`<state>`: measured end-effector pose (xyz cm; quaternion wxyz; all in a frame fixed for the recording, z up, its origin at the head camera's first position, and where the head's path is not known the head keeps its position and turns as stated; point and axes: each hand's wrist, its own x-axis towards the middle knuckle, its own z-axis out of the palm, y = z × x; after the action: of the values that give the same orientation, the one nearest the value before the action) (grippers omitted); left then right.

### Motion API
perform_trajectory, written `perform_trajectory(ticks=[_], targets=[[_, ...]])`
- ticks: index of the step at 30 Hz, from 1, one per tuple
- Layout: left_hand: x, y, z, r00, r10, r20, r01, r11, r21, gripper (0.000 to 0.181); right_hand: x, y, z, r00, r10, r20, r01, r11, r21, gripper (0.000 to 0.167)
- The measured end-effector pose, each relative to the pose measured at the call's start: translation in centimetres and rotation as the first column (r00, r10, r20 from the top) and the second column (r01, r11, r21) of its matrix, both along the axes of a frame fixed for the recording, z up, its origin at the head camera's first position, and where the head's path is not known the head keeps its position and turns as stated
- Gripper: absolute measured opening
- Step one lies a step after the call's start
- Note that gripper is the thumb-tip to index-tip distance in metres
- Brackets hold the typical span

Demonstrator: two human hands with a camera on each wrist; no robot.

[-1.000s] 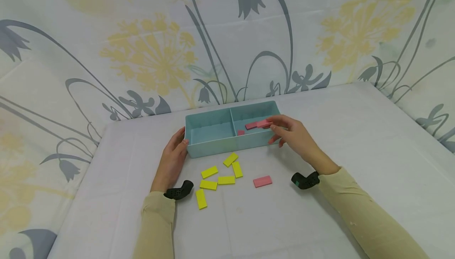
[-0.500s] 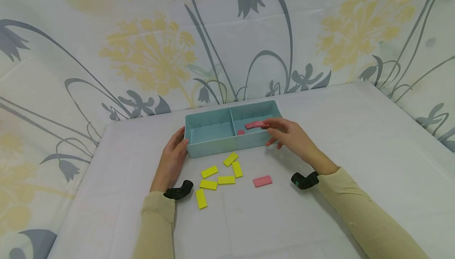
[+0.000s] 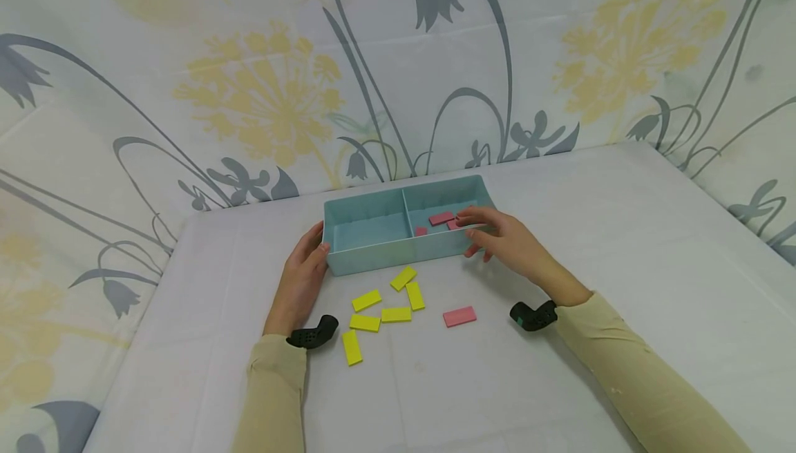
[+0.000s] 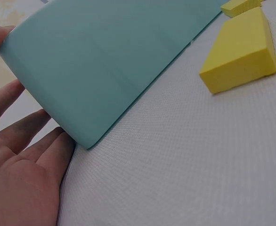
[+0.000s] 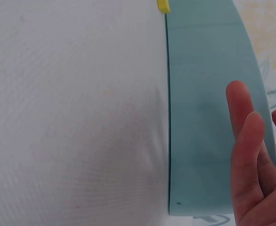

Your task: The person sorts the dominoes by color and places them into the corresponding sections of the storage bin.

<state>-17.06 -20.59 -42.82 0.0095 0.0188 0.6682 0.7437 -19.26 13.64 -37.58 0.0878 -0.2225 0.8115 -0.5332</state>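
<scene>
A light blue two-compartment box (image 3: 379, 257) stands on the white-covered table. My left hand (image 3: 303, 277) holds its left end, the thumb by the front corner and the other fingers along the end wall; the left wrist view shows this hand (image 4: 22, 165) against the wall edge. Over the front rim of the right compartment is my right hand (image 3: 506, 235), its fingers loosely bent and apart. Just beside its fingertips a pink block (image 3: 452, 226) lies in that compartment, partly hidden. Two more pink blocks show there, one behind (image 3: 441, 218) and one near the divider (image 3: 421, 231).
Several yellow blocks (image 3: 396, 315) are scattered in front of the box, and a single pink block (image 3: 459, 316) lies to their right. A divider (image 3: 408, 213) splits the box. Flower-patterned cloth (image 3: 385, 94) hangs behind the table.
My right hand lowered a pink block into the right compartment and let it go; its fingers have shifted slightly left. The left hand and the box stay in place.
</scene>
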Motion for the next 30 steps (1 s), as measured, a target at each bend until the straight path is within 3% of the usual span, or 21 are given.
perform_trajectory(ticks=[5,17,30], targets=[[0.0,0.0,0.0,1.0,-0.001,-0.005,0.001,1.0,0.006,0.062,0.6,-0.3,0.9,1.0,-0.013,-0.004,0.013,1.0,0.022,0.035],[0.0,0.1,0.1,1.0,0.006,0.003,-0.006,1.0,0.01,0.05,0.6,-0.2,1.1,1.0,-0.015,0.008,0.015,1.0,0.011,0.034],[0.9,0.5,1.6,1.0,-0.01,0.004,0.011,0.999,-0.031,0.061,0.6,0.0,1.5,0.999,-0.014,-0.042,0.014,1.0,0.005,0.026]])
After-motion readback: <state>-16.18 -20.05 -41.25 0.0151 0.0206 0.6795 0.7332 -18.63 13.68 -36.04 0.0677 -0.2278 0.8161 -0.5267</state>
